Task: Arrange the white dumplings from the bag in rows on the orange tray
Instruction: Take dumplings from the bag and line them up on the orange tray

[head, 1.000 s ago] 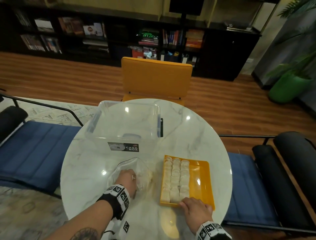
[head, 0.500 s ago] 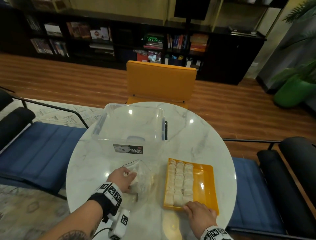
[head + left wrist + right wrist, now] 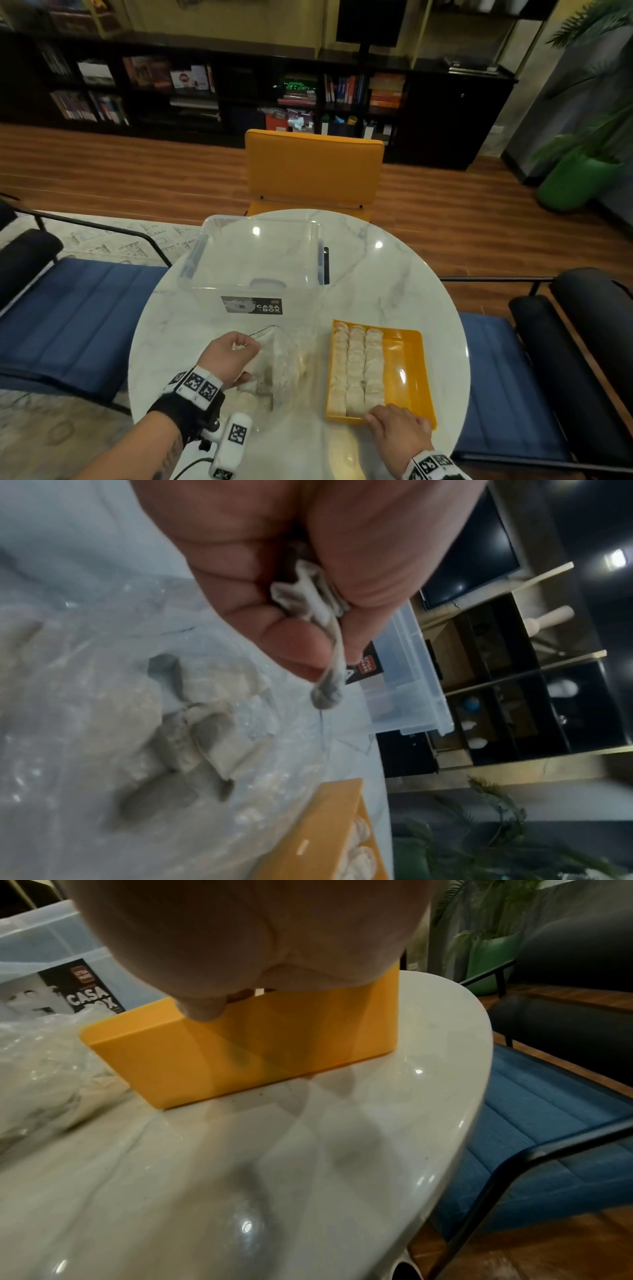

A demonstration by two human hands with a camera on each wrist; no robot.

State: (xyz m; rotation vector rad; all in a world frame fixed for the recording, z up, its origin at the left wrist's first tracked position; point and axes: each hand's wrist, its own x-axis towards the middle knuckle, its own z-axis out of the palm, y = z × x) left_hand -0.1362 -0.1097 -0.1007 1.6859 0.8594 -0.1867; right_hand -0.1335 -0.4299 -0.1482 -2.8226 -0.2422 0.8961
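Lifting a fresh dumpling clear of the bag

Lower right, the right hand (image 3: pixel 399 428) rests on the near rim of the orange tray (image 3: pixel 407 373), its fingers hidden, so its grip cannot be told. Lower centre, the left hand (image 3: pixel 227 356), inside the bag (image 3: pixel 281 370) a moment ago, now pinches a white dumpling (image 3: pixel 318 607) above it. Three rows (image 3: pixel 356 366) fill the tray's left; a fourth likely starts next. Further up sits the clear box (image 3: pixel 253 260).

A home living room or lounge: a round marble-topped desk (image 3: pixel 394 284) stands on a wooden plank floor (image 3: pixel 137 171), ringed by an orange chair (image 3: pixel 313 168) and blue cushioned chairs (image 3: pixel 75 308). Behind runs a long dark bookshelf (image 3: pixel 191 85) packed with books, with a potted plant (image 3: pixel 582 154) in the right corner.
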